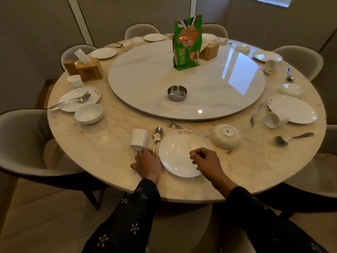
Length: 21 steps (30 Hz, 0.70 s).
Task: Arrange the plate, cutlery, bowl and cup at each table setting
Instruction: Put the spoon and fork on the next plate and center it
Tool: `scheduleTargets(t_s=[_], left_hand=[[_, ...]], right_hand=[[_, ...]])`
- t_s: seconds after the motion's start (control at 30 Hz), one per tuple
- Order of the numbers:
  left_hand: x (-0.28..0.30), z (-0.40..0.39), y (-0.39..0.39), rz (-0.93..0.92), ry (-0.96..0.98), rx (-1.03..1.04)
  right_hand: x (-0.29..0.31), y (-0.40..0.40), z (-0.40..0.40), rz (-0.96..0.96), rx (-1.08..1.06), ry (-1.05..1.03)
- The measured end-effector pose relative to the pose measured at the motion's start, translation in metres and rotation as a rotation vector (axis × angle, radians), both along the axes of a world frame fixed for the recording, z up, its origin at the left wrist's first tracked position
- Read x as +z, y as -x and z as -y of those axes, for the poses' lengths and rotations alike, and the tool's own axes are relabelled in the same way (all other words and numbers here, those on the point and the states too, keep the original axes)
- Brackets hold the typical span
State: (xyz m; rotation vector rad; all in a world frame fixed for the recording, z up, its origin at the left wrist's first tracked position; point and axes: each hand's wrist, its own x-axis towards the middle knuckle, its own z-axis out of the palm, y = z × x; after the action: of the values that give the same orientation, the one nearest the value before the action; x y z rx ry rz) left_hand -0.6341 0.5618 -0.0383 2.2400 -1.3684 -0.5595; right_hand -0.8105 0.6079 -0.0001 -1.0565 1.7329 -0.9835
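A white plate (179, 152) with a red logo lies at the near table edge. My left hand (146, 162) rests palm down on the table against its left rim. The fingertips touch a white cup (139, 139) lying on its side and the handle end of a spoon (157, 136). My right hand (206, 161) sits over the plate's right side, fingers curled, nothing visible in them. A fork (182, 126) lies just beyond the plate. To the right, a white bowl (226, 136) stands upside down.
A white turntable (182, 79) fills the middle of the round marble table (113, 143), carrying a steel ashtray (177, 93), a green bag (187, 42) and a wooden box (209, 51). Other plates, bowls, cups and cutlery lie scattered round the rim. Padded chairs ring the table.
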Motion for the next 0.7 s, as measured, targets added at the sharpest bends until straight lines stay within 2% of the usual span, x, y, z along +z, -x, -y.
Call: scheduleTargets(t_s=[0.13, 0.33, 0.6, 0.7], left_hand=[[0.009, 0.001, -0.002, 0.018, -0.115, -0.038], [0.018, 0.001, -0.007, -0.17, -0.161, -0.011], [0.027, 0.009, -0.011, -0.486, -0.051, -0.041], [0.033, 0.015, -0.015, -0.562, -0.015, -0.075]], right_hand=[[0.009, 0.003, 0.03, -0.012, 0.012, 0.008], [0.013, 0.004, 0.071, -0.154, 0.088, 0.006], [0.01, 0.007, 0.134, -0.667, 0.186, -0.021], [0.011, 0.003, 0.155, -0.76, 0.28, -0.027]])
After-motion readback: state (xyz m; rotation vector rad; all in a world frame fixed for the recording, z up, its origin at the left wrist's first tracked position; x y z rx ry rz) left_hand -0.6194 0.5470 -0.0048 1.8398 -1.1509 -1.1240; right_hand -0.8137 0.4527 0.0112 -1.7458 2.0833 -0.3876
